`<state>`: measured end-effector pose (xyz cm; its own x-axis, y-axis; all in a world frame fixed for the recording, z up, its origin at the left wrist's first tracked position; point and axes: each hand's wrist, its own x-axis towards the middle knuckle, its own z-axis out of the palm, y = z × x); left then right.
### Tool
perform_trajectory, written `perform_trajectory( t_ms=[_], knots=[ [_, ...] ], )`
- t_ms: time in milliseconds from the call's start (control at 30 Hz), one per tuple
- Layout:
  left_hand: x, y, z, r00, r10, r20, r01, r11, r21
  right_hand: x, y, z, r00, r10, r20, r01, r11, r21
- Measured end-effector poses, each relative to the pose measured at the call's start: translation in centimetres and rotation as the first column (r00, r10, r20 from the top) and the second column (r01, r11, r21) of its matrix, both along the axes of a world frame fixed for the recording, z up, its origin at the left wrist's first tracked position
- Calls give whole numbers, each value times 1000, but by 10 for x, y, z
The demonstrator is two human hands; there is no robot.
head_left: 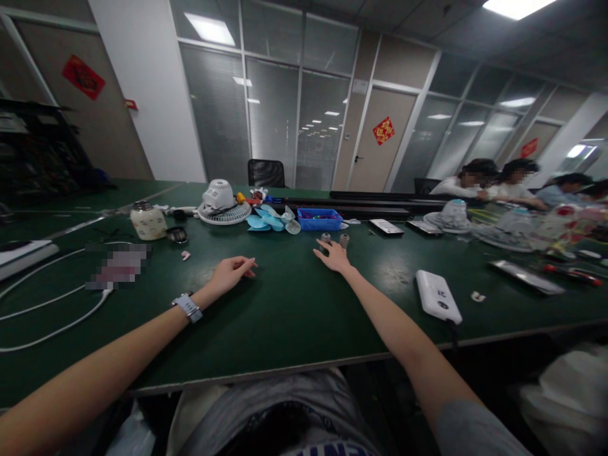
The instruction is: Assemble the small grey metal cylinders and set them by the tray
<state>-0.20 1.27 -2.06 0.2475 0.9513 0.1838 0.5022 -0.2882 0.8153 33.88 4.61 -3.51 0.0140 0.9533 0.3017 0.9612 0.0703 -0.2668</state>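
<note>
My left hand (pixel 232 272) rests on the green table with loosely bent fingers, a little apart at the tips, and I see nothing held in it. A watch with a pale strap (pixel 188 307) is on that wrist. My right hand (pixel 335 257) reaches forward over the table, palm down and fingers spread. Just beyond its fingers stand two small metallic cylinders (pixel 344 240), close together; one is partly covered by the hand. Whether the fingertips touch them I cannot tell. Behind them sits a blue plastic basket (pixel 319 220) with small items inside.
Light-blue fan blades (pixel 268 219) and a white fan housing (pixel 218 197) lie at the back. A patterned jar (pixel 148 221) and white cables (pixel 57 256) are on the left. To the right lies a white device (pixel 437 296). Several people sit at the far right.
</note>
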Motion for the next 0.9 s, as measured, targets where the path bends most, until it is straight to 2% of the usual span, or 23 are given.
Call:
perform_trajectory(
  t_ms=[100, 200, 267, 367, 467, 567, 667, 800, 900],
  knots=[
    [-1, 0, -1, 1000, -16, -11, 16, 1000, 3, -11, -13, 3, 996, 78, -31, -79, 997, -20],
    [0, -2, 0, 1000, -12, -24, 13, 1000, 28, -35, -37, 6, 972, 230, -54, -232, 972, -31],
    [2, -5, 1, 999, -3, -38, 6, 997, 72, -57, -55, 8, 937, 342, -63, -345, 938, -32],
    [6, -10, 3, 997, 41, -62, -27, 978, 207, -88, -79, 10, 869, 493, -43, -495, 869, -26],
    [11, -19, 6, 996, 70, -61, -46, 942, 332, -111, -94, 9, 810, 587, -10, -587, 809, -26],
    [18, -27, 10, 997, 41, -61, -14, 919, 394, -122, -100, 7, 780, 626, 7, -626, 780, 0],
    [24, -30, 13, 998, 15, -68, 16, 898, 439, -123, -101, 6, 774, 633, 9, -633, 774, 21],
    [31, -26, 15, 999, 8, -42, 13, 884, 468, -122, -100, 5, 775, 632, 14, -632, 775, 25],
    [35, -21, 15, 1000, -14, -9, 16, 894, 448, -122, -99, 5, 777, 629, 19, -629, 777, 19]
  ],
)
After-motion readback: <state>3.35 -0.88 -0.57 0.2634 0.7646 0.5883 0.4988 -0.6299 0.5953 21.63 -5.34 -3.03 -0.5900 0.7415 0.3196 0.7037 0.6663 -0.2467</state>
